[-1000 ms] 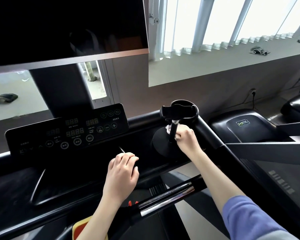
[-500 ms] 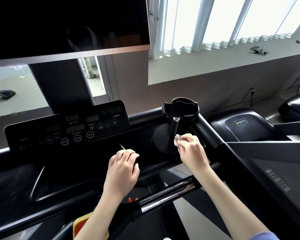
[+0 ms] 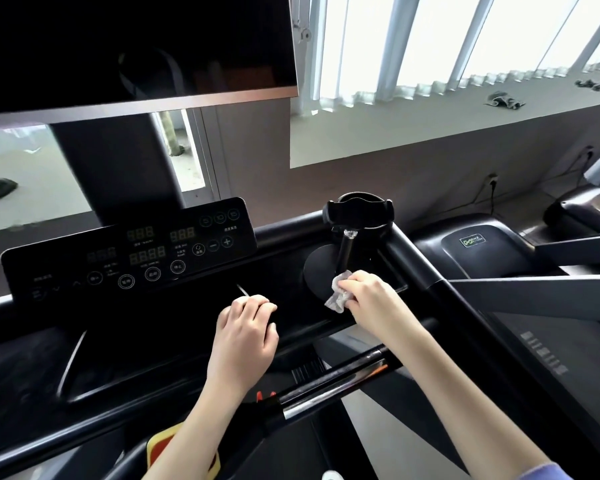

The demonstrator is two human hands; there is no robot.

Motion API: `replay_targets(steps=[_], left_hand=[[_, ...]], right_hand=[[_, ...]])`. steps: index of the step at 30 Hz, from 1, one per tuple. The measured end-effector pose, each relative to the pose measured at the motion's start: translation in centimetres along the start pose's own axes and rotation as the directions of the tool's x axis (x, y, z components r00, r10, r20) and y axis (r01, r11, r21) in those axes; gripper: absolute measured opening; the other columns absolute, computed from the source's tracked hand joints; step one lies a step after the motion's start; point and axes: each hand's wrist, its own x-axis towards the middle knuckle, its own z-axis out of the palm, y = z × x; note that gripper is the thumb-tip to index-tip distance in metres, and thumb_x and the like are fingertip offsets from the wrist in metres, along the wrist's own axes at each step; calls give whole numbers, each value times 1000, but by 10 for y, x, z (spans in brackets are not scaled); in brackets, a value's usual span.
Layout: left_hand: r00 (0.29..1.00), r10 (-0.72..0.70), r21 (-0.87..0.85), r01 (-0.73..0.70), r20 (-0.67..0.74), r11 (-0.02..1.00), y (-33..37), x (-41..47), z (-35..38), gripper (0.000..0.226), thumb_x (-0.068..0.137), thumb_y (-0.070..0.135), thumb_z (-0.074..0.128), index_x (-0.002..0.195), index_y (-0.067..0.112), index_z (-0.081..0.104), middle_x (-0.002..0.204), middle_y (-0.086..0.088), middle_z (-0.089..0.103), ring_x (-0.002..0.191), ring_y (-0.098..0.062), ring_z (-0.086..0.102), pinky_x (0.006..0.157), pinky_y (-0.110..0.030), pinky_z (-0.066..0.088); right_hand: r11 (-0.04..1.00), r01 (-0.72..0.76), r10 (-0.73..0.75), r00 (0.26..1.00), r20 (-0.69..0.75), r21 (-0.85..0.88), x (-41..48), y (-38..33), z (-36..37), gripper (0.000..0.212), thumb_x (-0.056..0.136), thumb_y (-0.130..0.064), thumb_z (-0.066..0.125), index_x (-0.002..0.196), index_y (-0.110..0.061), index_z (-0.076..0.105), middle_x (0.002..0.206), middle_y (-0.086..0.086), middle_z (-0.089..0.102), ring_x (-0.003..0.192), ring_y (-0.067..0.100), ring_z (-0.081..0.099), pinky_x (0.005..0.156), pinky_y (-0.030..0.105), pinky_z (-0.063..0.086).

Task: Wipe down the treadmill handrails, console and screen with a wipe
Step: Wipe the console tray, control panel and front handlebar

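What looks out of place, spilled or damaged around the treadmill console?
Nothing is spilled or broken. The phone stand stands upright in the tray; the right hand holds a crumpled wipe at its base.

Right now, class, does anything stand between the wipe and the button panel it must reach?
Nothing visible does. The right hand holds the wipe by the base of the phone stand; only open tray lies between it and the panel. The left hand rests on the tray nearer the person, just off that line.

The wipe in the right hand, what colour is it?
White wipe, best seen in the head view, pinched in the right hand.
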Motion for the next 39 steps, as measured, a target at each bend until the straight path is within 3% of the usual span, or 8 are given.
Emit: replay_targets(steps=[12,18,22,24,27,29,34,39], left_hand=[[1000,10,14,-10,-4,1000,-1,-1,0,38,85,31,40,105,16,69,110,6,62,108,-15,50,90,-36,45],[1000,24,3,-24,-19,1000,-1,-1,1,37,85,31,41,104,16,68,109,6,62,107,-17,53,89,-38,46],[999,27,-18,-27,-20,999,-2,-1,1,36,85,31,42,104,17,68,108,6,61,106,-17,53,90,-37,46],[999,29,-25,-29,-17,999,-3,-2,1,36,85,32,42,105,17,68,109,7,61,107,-16,53,91,-36,46],[1000,25,-37,-25,-13,999,-3,-2,2,36,86,31,42,106,17,68,110,7,62,108,-15,52,92,-36,45],[1000,18,-46,-19,-8,999,-3,-2,2,36,86,31,42,106,17,68,110,7,62,109,-15,52,93,-36,45],[1000,12,-76,-12,1,997,-4,-2,0,37,85,32,42,106,17,69,111,7,62,111,-12,48,95,-33,40],[999,7,-149,-1,38,989,-11,-1,0,34,85,30,48,109,16,69,114,7,62,115,-11,44,95,-35,39]], right_hand=[[985,-97,69,980,-188,-142,27,-52,36,13,72,0,79,68,2,67,76,11,60,73,30,60,39,24,41],[860,-234,210,972,-103,-454,58,-74,47,25,48,-9,92,56,-11,68,63,6,59,61,17,58,44,18,43],[821,-340,336,937,-93,-460,77,-76,41,22,82,-2,60,97,-10,73,102,13,65,94,22,61,70,20,50],[814,-337,326,939,-108,-474,83,-68,45,28,91,4,46,109,-2,66,114,18,58,106,27,55,78,24,50],[802,-290,273,956,-111,-522,70,-73,45,11,77,-16,77,84,-8,75,85,11,65,82,22,63,62,19,51],[818,-238,234,969,-75,-524,61,-67,54,26,62,-24,90,72,-5,74,72,9,64,72,22,63,55,19,51],[846,-252,198,967,-162,-469,59,-66,49,17,88,-8,66,102,1,68,107,12,57,103,22,55,69,16,50],[916,-102,5,970,-245,-387,32,-60,53,33,57,-14,93,79,0,74,78,13,70,77,27,68,57,23,56]])
